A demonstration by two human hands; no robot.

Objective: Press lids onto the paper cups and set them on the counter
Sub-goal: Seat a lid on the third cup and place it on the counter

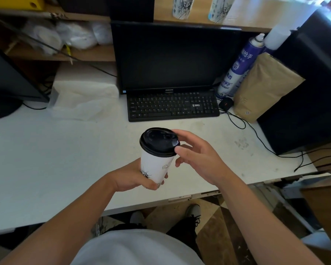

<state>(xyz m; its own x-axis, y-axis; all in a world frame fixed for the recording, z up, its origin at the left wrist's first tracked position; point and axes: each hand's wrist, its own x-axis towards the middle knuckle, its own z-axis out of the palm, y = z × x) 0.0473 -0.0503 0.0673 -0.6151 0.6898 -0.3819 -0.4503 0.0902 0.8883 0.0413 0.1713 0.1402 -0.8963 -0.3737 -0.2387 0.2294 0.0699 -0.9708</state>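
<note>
A white paper cup (156, 166) with black line drawings is held above the white counter (52, 159), tilted slightly to the left. My left hand (136, 176) wraps around its lower part from below. A black plastic lid (159, 142) sits on the cup's rim. My right hand (197, 155) is at the lid's right edge, thumb and fingertips touching the rim, the other fingers spread.
Behind the cup lie a black keyboard (173, 107) and a dark monitor (172, 56). A blue spray can (237, 67), a brown paper bag (264, 87) and a black box stand at the right. White napkins (84, 98) sit at the left. Two printed cup stacks (182, 7) stand on the shelf.
</note>
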